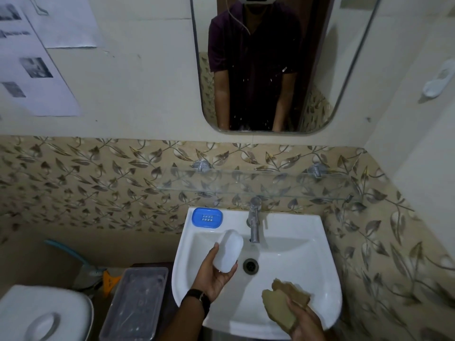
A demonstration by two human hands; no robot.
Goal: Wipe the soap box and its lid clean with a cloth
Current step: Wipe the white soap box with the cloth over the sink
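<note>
The blue soap box point(207, 217) sits on the back left corner of the white sink point(307, 242), its drain slots facing up. My left hand point(213, 274) holds the translucent white lid point(228, 249) up over the left side of the basin. My right hand point(304, 321) grips a crumpled brown cloth point(283, 299) above the sink's front right rim. Cloth and lid are apart, with the drain point(250, 265) between them.
A chrome tap point(254, 222) stands at the back of the sink under a glass shelf point(246, 180). A mirror point(266, 65) hangs above. Left of the sink are a grey plastic tray point(135, 303) and a white toilet tank lid point(41, 313).
</note>
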